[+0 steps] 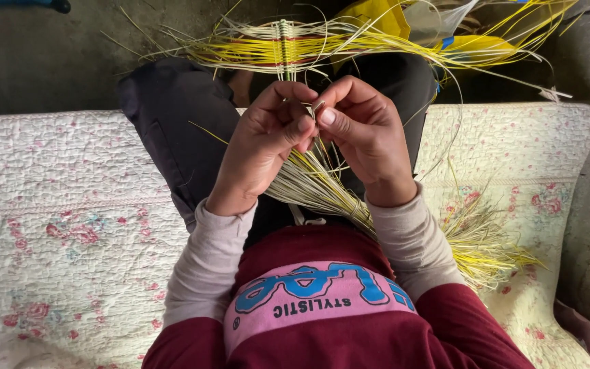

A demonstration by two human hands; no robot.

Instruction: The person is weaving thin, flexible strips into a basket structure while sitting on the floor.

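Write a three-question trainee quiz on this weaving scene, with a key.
1. True or false: both hands, the left hand and right hand, meet at one thin strip.
2. What colour are most strands in the bundle across the lap? A) blue B) yellow C) black
3. What covers the seat?

Key: 1. True. 2. B. 3. A quilted floral cover.
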